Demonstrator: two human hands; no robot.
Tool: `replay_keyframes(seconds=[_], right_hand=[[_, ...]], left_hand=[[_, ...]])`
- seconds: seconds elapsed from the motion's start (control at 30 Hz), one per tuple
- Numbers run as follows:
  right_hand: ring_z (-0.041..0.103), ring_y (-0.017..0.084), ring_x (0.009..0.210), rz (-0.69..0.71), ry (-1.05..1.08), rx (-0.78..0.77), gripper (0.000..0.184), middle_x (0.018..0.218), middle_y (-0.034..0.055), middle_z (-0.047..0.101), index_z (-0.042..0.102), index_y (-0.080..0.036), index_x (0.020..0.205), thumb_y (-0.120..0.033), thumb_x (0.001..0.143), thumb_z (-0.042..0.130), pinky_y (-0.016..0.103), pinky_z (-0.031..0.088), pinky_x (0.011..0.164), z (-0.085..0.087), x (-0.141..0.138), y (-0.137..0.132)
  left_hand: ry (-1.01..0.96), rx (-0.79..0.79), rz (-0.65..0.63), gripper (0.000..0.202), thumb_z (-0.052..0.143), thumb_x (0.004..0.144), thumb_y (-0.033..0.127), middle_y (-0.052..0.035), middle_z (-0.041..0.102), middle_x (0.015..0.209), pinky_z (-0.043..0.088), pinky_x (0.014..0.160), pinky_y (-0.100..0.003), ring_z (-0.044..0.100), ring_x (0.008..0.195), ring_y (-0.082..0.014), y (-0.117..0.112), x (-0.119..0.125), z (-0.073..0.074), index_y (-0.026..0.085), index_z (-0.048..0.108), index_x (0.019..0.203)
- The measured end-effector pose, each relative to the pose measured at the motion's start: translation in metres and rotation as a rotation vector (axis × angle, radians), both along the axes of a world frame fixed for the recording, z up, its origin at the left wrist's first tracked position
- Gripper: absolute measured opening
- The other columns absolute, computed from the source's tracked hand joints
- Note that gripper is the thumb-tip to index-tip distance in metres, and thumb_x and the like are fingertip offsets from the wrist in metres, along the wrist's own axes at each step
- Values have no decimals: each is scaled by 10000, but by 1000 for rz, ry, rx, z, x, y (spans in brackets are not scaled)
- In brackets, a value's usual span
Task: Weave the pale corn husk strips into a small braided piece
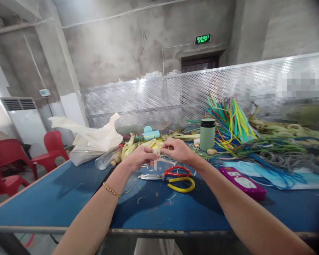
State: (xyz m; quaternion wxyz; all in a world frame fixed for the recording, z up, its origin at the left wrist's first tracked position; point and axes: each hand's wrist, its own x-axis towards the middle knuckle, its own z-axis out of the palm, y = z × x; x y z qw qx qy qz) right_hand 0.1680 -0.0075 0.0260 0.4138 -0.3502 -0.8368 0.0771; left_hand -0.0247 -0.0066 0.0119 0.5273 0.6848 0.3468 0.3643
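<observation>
My left hand (140, 156) and my right hand (175, 149) meet above the blue table (69, 198), both pinching pale thin strips (157, 157) that cross between the fingertips. One strip hangs down from my left fingers. Just below the hands lie scissors (172, 176) with one red and one yellow handle, blades pointing left. Small trimmed scraps are scattered on the table in front of them.
A white bag (93, 140) and a clear bottle (106, 159) lie at the left. A green lidded cup (207, 134), a bundle of coloured strips (230, 120), tangled cords (279, 152) and a magenta box (243, 182) are at the right. A perforated metal screen (175, 95) backs the table. Red chairs (13, 159) stand far left.
</observation>
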Motion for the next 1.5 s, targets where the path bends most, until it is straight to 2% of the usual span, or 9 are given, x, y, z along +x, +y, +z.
replay_keyframes(seconds=[0.4,0.53,0.73,0.9,1.03,1.17,1.3,1.4,1.5], right_hand=[[580,130,549,213,177,-336,140,685,15,600,558,-178,851,-145,717,536,246,442,477,-12,-4,2],[549,105,557,165,41,-250,135,696,17,617,580,-154,831,-103,715,533,232,423,519,-9,-8,-4],[482,98,614,98,-178,36,66,659,12,595,640,-144,727,-179,770,604,229,347,581,-9,-14,-9],[444,100,637,127,-106,175,98,690,13,523,643,-153,665,-195,750,620,235,334,591,-9,-16,-8],[402,78,559,124,107,16,87,634,-12,502,651,-146,683,-211,729,615,218,307,512,-6,-14,-6],[388,72,503,181,66,-136,149,528,-27,500,678,-140,685,-256,752,615,221,283,474,-8,-14,-5],[514,95,603,262,33,-132,151,637,11,634,701,-150,671,-200,756,586,223,375,562,-9,-18,-9],[525,100,605,268,57,-175,189,701,24,682,737,-163,804,-192,767,553,226,390,561,-4,-17,-12],[477,81,534,179,230,-226,269,798,55,705,716,-149,968,-224,797,522,222,365,493,3,-10,-11]], left_hand=[[93,36,11,191,742,583,235,10,532,511,337,438,-220,483,427,-79,-1,1,-2,111,597,589],[161,70,8,153,717,575,206,10,536,510,359,446,-231,490,430,-88,-3,2,-3,115,595,580],[215,100,44,101,682,570,183,14,539,504,361,444,-239,482,420,-91,-5,7,-8,133,595,567],[226,112,100,111,669,555,158,30,491,418,318,432,-235,465,390,-94,-4,12,-12,151,570,507],[214,163,118,128,660,582,182,14,495,406,310,433,-236,421,384,-79,-5,15,-10,143,577,492],[156,158,125,159,669,550,160,21,478,422,327,429,-237,428,400,-85,-8,17,-10,150,536,463],[131,140,119,138,648,548,131,36,445,415,317,420,-232,411,394,-80,-9,19,-12,154,533,475],[80,148,107,134,660,557,139,38,457,452,323,429,-231,420,412,-78,-7,19,-13,152,538,503],[7,170,90,169,690,583,177,36,468,498,323,447,-231,437,440,-77,-6,18,-12,148,533,528]])
